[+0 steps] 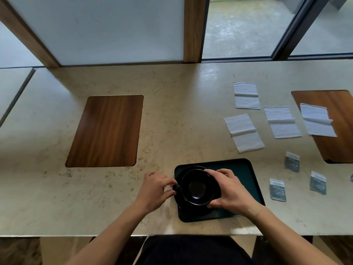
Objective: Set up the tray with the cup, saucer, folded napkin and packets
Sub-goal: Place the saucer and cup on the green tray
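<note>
A dark rectangular tray [246,169] lies on the stone counter near its front edge. On the tray's left half a black cup [196,187] stands on a black saucer [181,174]. My left hand [154,189] pinches the cup's small handle at the left. My right hand [232,190] wraps around the cup's right rim. Several white folded napkins lie beyond the tray to the right, the nearest napkin [244,132] just behind it. Three grey packets sit right of the tray, the closest packet [277,190] beside its right edge.
A wooden inlay panel [106,131] is set in the counter at the left, and another wooden panel [336,129] lies at the far right under one napkin. Windows and wooden posts rise behind the counter. The counter's front edge runs just below the tray.
</note>
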Demonstrator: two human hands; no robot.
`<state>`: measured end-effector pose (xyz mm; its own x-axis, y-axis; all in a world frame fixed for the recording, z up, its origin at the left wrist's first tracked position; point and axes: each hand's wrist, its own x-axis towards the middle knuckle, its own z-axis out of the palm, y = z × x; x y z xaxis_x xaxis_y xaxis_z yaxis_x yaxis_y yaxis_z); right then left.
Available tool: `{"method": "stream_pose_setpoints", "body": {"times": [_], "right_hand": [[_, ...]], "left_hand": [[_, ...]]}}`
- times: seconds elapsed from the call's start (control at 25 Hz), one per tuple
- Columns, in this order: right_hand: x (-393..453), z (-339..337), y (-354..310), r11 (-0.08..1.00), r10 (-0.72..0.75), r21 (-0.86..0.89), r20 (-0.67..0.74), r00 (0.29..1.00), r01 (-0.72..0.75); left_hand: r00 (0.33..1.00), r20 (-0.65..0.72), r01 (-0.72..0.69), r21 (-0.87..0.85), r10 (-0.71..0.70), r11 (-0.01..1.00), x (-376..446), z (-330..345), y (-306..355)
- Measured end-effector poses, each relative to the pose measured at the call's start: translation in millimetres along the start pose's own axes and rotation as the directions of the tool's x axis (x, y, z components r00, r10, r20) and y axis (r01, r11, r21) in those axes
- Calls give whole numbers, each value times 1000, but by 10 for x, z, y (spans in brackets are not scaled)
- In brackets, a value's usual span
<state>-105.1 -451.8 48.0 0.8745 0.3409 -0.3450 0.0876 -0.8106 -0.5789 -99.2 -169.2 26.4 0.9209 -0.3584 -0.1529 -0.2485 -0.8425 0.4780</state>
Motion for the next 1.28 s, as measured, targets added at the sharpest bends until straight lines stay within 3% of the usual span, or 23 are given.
{"method": "stream_pose_setpoints", "body": {"times": [0.96,1.28], "right_hand": [[-14,41,64,999,-47,-7,14,999,47],[-100,-155,243,989,-137,-64,-42,990,134]], "left_hand": [[998,-7,55,17,-54,998,-95,-18,114],[986,-134,97,-37,-101,995,-229,-46,305]]}}
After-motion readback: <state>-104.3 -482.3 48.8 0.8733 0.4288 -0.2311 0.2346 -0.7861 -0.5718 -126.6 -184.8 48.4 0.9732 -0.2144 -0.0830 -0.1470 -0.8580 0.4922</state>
